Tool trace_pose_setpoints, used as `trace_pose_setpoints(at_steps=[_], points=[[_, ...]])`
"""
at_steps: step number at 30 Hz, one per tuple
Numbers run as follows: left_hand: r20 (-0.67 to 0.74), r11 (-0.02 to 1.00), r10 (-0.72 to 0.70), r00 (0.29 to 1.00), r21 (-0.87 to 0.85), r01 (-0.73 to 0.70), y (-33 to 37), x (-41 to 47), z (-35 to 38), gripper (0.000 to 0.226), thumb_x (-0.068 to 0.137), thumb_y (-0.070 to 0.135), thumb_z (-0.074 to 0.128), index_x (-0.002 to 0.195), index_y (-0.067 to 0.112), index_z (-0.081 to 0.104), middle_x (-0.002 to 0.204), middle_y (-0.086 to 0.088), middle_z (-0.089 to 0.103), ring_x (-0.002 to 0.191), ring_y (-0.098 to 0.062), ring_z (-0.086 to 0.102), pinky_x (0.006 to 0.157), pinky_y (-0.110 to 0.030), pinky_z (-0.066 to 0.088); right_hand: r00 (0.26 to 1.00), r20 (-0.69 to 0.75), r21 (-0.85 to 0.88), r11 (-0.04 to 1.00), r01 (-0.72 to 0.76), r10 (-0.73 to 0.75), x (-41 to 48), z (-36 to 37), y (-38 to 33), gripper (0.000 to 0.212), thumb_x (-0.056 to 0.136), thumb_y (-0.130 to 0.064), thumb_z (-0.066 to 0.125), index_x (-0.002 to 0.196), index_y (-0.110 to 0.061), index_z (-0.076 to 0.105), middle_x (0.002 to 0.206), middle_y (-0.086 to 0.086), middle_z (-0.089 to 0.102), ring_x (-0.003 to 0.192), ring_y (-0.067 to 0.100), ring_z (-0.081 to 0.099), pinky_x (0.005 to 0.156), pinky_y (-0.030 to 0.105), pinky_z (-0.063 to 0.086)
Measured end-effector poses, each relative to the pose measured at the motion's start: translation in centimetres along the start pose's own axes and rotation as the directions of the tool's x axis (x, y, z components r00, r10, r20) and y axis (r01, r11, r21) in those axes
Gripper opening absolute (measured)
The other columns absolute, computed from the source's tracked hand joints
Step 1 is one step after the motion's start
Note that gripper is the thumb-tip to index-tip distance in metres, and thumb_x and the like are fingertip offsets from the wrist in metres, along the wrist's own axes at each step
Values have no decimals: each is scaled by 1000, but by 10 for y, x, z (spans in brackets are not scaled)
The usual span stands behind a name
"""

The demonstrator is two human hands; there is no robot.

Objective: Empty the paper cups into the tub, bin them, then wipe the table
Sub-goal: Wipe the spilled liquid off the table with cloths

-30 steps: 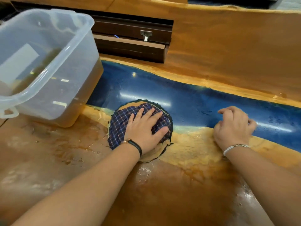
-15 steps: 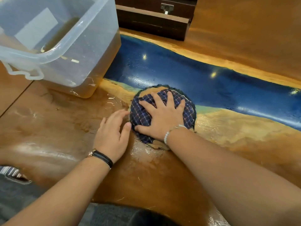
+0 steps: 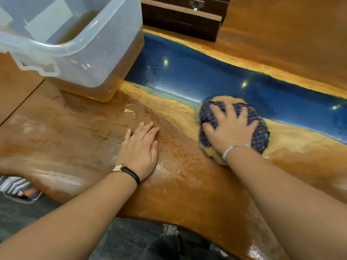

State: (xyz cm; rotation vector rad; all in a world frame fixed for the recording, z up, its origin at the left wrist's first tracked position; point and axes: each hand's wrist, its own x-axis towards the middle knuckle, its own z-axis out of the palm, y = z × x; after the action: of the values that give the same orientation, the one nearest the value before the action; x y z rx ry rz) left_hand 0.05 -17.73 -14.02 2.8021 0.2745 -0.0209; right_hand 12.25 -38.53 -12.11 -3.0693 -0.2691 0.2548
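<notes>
My right hand point(image 3: 230, 128) presses flat with spread fingers on a dark blue checked cloth point(image 3: 260, 132), bunched into a round pad at the edge of the table's blue resin strip. My left hand point(image 3: 139, 149) lies flat on the glossy wooden table point(image 3: 75, 139), fingers straight, apart from the cloth. A clear plastic tub point(image 3: 97, 53) holding brownish liquid stands at the back left of the table. No paper cups are in view.
A dark wooden drawer unit point(image 3: 180, 17) with a metal latch sits behind the tub. The table's near edge curves along the bottom, with grey floor below and a striped item point(image 3: 16, 190) at the lower left.
The cloth passed from my left hand to my right, then slid rightwards along the blue strip. My left hand now rests flat on bare wood, farther from the cloth.
</notes>
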Motion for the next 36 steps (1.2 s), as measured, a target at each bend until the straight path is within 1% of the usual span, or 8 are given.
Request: trace_pose_setpoints(at_steps=[5, 8, 12, 17, 24, 29, 32, 36], points=[[23, 1000, -7, 1000, -2, 7, -1, 0, -1, 57, 91, 36, 22, 143, 25, 41, 154, 5, 32, 145, -16, 19, 118, -39, 4, 901, 50, -111, 894, 433, -431, -99, 24, -30, 62, 82, -66, 34, 141, -49, 30, 155, -5, 28, 142, 41, 18, 104, 73, 15], [30, 1000, -3, 1000, -15, 3, -1, 1, -3, 54, 94, 35, 22, 144, 25, 41, 154, 5, 32, 145, -15, 18, 117, -39, 2, 931, 84, -98, 927, 363, -356, -116, 24, 12, 60, 78, -64, 37, 136, -48, 41, 149, -7, 39, 139, 38, 29, 102, 70, 25], [-15, 995, -39, 999, -92, 38, 4, -10, -13, 44, 99, 25, 37, 143, 24, 41, 154, 7, 31, 145, -15, 19, 117, -40, -2, 989, 109, -114, 987, 114, -102, -94, 10, 66, 60, 86, -66, 23, 144, -53, 15, 159, -13, 8, 146, 29, 3, 112, 63, 11], [-8, 985, 78, 997, -152, -79, 40, -41, -15, 52, 93, 36, 28, 142, 25, 42, 152, 9, 32, 145, -12, 18, 115, -36, -6, 996, 85, -7, 1000, -9, 9, -62, 4, 47, 62, 88, -63, 30, 145, -49, 12, 159, -11, 4, 145, 34, 0, 111, 66, 6], [8, 975, 93, 996, -204, -90, 108, -23, 2, 44, 101, 26, 34, 145, 26, 37, 154, 7, 31, 145, -11, 16, 115, -34, -5, 868, 118, -53, 870, 490, -482, -173, 26, 48, 58, 74, -56, 42, 130, -42, 50, 143, -5, 46, 133, 39, 38, 103, 67, 27], [102, 983, 154, 983, -115, -142, 144, -26, 27, 47, 102, 31, 31, 149, 27, 28, 157, 8, 23, 146, -12, 11, 117, -36, -4, 946, 110, 17, 952, 305, -305, -216, 25, 143, 56, 74, -53, 45, 128, -40, 47, 141, -7, 48, 132, 31, 37, 104, 55, 24], [164, 984, 174, 971, 7, -178, 148, -34, 47, 50, 101, 35, 25, 151, 29, 22, 159, 9, 14, 147, -15, 4, 117, -38, -3, 991, 135, 26, 999, 21, -25, -231, 21, 195, 56, 78, -57, 39, 131, -42, 47, 146, -4, 43, 133, 32, 36, 104, 55, 28], [163, 978, 183, 970, 70, -196, 146, -34, 54, 59, 93, 41, 16, 151, 28, 24, 159, 7, 15, 147, -17, 7, 117, -37, -2, 944, 126, -51, 952, -302, 306, -189, 11, 216, 61, 87, -67, 28, 145, -50, 22, 160, -5, 8, 145, 31, 5, 115, 55, 12]])
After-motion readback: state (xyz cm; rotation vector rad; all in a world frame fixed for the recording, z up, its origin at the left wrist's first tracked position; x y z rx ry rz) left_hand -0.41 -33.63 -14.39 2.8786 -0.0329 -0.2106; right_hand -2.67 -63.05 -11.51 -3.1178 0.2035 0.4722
